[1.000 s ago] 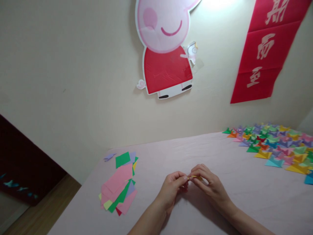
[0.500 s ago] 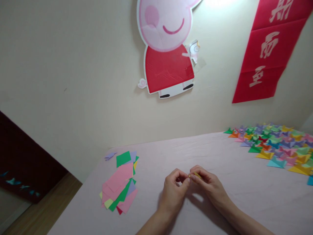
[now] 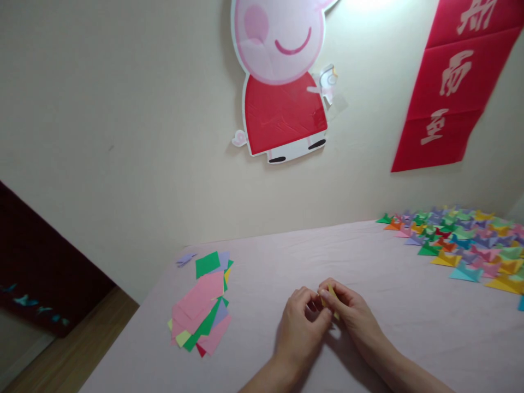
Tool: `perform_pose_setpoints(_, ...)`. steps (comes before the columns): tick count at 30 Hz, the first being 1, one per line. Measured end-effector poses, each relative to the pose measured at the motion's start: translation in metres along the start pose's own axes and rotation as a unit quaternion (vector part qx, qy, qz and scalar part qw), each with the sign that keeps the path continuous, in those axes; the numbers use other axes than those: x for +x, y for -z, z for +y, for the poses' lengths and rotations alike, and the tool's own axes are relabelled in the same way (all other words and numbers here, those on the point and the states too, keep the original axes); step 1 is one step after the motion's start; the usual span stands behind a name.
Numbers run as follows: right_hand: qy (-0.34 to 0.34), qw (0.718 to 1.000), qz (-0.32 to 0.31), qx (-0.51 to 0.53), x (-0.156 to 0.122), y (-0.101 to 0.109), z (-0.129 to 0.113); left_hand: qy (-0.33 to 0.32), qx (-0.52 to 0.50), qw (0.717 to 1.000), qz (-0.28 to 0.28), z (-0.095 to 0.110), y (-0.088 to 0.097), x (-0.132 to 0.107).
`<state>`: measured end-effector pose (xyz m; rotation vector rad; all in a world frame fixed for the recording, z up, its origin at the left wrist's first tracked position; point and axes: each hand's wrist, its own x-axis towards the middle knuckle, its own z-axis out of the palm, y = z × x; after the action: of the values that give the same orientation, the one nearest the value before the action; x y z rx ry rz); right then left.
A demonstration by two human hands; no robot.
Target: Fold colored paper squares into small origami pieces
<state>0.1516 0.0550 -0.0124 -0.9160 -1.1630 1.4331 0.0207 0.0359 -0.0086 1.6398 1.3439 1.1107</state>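
A small piece of folded yellow paper [image 3: 336, 315] is held just above the table, mostly covered by fingers. My right hand [image 3: 355, 312] pinches it between thumb and fingers. From the other side, my left hand [image 3: 302, 327] is closed, its thumb and fingertips pressed to the paper's near and left edges. The exact shape of the fold is hidden. Left of my hands lies a loose pile of coloured paper sheets [image 3: 200, 300], in pink, green, purple and yellow.
Rows of folded paper figures [image 3: 462, 240] in many colours stand at the table's right. Small purple papers [image 3: 186, 259] lie by the far left edge. Behind the pale-covered table [image 3: 262, 273] rises a wall with a pig cutout [image 3: 284, 114] and a red banner [image 3: 442, 109].
More of the yellow paper shows now, turned upright between the fingers. My left hand has shifted slightly right and nearer to me. The view has moved a little.
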Motion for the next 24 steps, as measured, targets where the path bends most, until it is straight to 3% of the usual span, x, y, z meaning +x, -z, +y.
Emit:
perform_pose_setpoints(5,-0.003,1.0,0.023,0.019,0.002,0.0,0.004,0.043,-0.102,0.994,0.002,-0.006,0.004,0.007)
perform_pose_setpoints(14,0.054,0.996,0.06,-0.037,0.003,0.006,0.005,0.082,-0.173,0.981,-0.003,-0.01,0.007,0.012)
perform_pose_setpoints(24,0.129,0.98,-0.029,-0.15,0.003,0.01,0.0,0.099,-0.215,0.972,0.001,-0.011,0.017,0.018)
